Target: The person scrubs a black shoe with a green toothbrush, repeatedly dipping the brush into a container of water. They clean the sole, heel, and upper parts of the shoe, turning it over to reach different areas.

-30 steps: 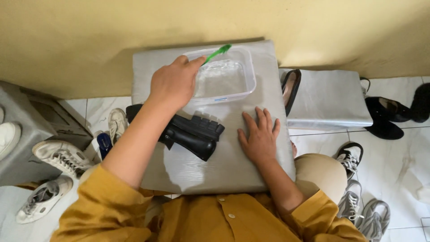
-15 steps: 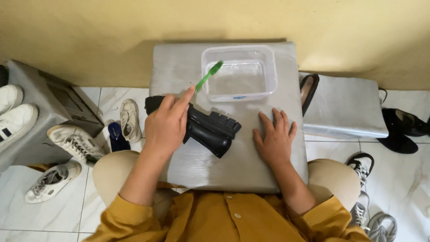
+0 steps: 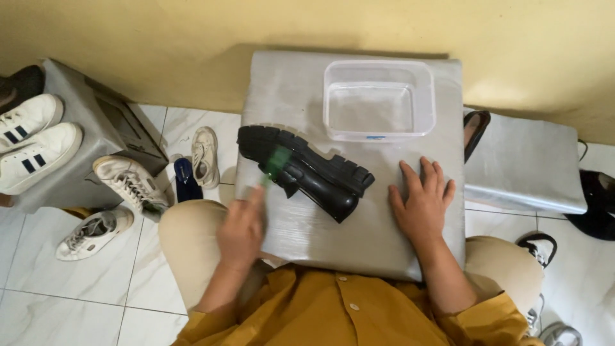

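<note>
A black chunky-soled shoe (image 3: 307, 171) lies on its side on a grey padded board (image 3: 359, 237) across my lap. My left hand (image 3: 242, 229), blurred by motion, holds a green toothbrush (image 3: 276, 161) whose head is over the shoe's heel end. My right hand (image 3: 421, 205) rests flat, fingers spread, on the board just right of the shoe's toe. A clear plastic tub (image 3: 378, 99) holding water stands on the board behind the shoe.
White sneakers (image 3: 35, 138) sit on a grey box (image 3: 109, 138) at the left, with more sneakers (image 3: 131, 182) and a dark blue insole (image 3: 186, 181) on the tiled floor. A second grey pad (image 3: 525, 160) and black shoes (image 3: 592, 205) lie at the right. A yellow wall is behind.
My left hand has drawn back from the tub toward my body, bringing the toothbrush down to the shoe. The right hand stays flat on the board.
</note>
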